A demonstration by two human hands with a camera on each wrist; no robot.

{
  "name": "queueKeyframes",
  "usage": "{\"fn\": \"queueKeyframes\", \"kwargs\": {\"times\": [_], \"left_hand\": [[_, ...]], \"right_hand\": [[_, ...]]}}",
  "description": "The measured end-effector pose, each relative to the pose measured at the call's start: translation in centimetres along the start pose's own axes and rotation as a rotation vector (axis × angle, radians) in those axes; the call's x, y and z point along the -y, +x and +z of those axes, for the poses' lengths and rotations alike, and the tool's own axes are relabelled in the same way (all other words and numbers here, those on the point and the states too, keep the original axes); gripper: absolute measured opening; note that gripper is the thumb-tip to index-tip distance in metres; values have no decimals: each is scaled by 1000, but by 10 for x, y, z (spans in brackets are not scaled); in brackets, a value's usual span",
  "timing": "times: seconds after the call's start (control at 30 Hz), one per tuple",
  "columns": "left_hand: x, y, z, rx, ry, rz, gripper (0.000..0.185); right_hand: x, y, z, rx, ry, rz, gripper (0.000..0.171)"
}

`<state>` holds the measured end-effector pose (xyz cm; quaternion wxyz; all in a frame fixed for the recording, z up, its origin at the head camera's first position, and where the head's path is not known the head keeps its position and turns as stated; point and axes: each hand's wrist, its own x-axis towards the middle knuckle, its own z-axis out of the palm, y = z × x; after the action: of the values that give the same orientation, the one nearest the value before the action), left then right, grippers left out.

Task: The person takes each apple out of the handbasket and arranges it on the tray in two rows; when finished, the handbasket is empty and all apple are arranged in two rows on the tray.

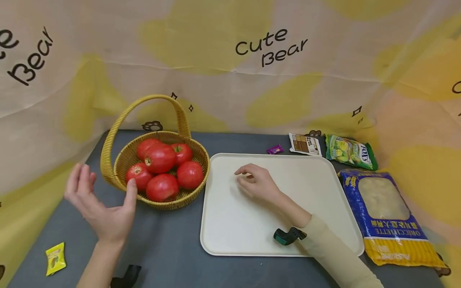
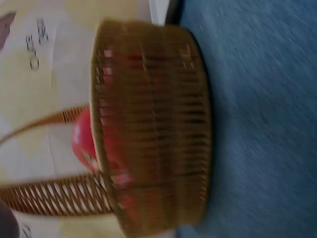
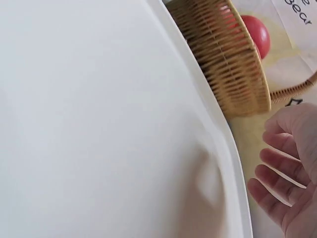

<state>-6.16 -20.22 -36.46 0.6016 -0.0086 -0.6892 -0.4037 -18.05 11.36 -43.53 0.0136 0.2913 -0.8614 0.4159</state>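
A wicker basket with a tall arched handle stands on the table at the left and holds several red tomatoes. My left hand is spread beside the basket's near left side, thumb raised in front of the rim, holding nothing. In the left wrist view the basket's woven side is blurred and fills the middle. My right hand hovers over the white tray, its fingers loosely bent with nothing between them. The right wrist view shows that hand near the tray edge and basket.
A small yellow packet lies at the front left. Behind the tray are a purple candy, a brown-white packet and a green bag. A large blue and yellow pasta bag lies along the tray's right side. Printed cloth hangs behind.
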Motion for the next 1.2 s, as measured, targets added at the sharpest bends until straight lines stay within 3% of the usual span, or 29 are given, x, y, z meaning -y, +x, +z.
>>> {"fn": "queueKeyframes", "kwargs": {"times": [0.07, 0.13, 0.2, 0.27, 0.53, 0.7, 0.93, 1.2], "left_hand": [[15, -1, -15, 155, 49, -220, 72], [29, -7, -23, 334, 110, -378, 86], [39, -13, -25, 461, 178, -455, 88], [47, -19, -24, 514, 209, -470, 82], [60, -27, -26, 497, 237, -387, 46], [65, -27, -28, 483, 208, -351, 36], [67, -29, -29, 474, 170, -340, 33], [68, -29, -33, 489, 198, -346, 34]], "right_hand": [[10, 6, 4, 23, 18, -49, 16], [20, 12, 8, 42, 32, -98, 17], [29, 20, 11, 55, 45, -145, 18], [39, 27, 14, 66, 58, -179, 18], [72, 66, 29, 179, 128, -227, 35], [86, 98, 44, 248, 178, -230, 54], [97, 136, 67, 318, 51, -260, 75], [106, 154, 87, 456, -11, -169, 93]]}}
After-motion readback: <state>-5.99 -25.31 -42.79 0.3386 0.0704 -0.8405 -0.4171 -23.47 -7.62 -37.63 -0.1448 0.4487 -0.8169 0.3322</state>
